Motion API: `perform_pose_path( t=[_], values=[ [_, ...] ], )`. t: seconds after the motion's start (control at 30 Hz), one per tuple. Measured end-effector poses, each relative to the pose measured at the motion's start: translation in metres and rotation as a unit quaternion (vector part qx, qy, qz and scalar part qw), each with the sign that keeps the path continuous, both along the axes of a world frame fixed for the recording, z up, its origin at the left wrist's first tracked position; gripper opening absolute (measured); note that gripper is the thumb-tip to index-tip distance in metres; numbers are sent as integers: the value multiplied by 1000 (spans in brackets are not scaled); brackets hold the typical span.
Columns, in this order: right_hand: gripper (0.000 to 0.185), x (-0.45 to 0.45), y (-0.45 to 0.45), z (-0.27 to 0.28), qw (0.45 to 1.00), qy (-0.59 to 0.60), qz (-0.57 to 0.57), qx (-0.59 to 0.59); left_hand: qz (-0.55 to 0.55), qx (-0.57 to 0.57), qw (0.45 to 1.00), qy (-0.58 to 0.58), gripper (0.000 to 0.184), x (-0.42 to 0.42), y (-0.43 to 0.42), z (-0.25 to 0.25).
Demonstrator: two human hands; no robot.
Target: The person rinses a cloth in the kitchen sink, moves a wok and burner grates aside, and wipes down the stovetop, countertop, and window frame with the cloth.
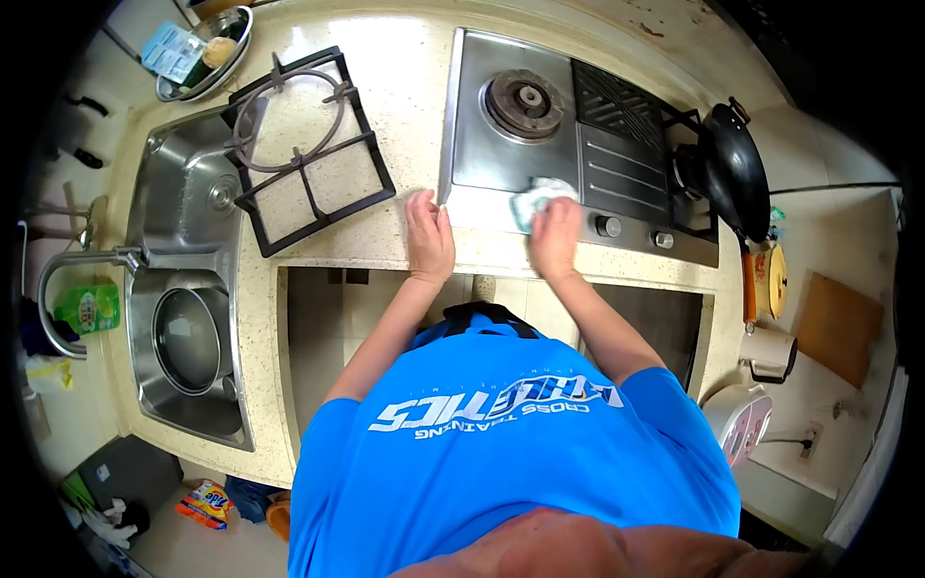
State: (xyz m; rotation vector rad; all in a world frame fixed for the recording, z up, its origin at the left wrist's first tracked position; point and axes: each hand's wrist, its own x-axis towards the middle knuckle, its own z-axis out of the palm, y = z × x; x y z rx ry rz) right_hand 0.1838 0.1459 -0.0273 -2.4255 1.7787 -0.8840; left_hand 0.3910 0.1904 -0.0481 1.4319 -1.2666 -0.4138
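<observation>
My right hand (556, 238) presses a white and pale green cloth (542, 196) onto the front of the stainless steel gas stove (515, 173), left of the control knobs (608, 226). Its fingers are closed over the cloth. My left hand (430, 237) rests on the speckled countertop (385, 236) by the stove's left front corner, fingers stretched out and holding nothing. The left burner (525, 104) stands bare, without a grate over it. A black pan support (376, 164) lies on the counter to the left, partly over the sink's edge.
A double sink (183, 252) with a round pan (189, 340) in it is on the left. At the back left stands a bowl (236, 65) with items. A black wok (737, 171) sits over the right burner. Nearer on the right is a rice cooker (740, 421).
</observation>
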Motion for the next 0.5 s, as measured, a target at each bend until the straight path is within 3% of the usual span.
perform_pose_path(
  t=[0.2,0.33,0.43,0.5],
  values=[
    [27,89,1,13,986,7,169,14,-12,-10,1000,-14,34,0,0,3],
    [26,51,-2,24,973,4,226,37,-17,-11,999,-26,34,3,-1,-1],
    [25,-3,1,20,994,12,100,35,-10,1,1000,-26,33,0,-1,3],
    [24,-37,13,18,997,14,78,22,-8,-7,999,-42,32,0,-1,2]
  ],
)
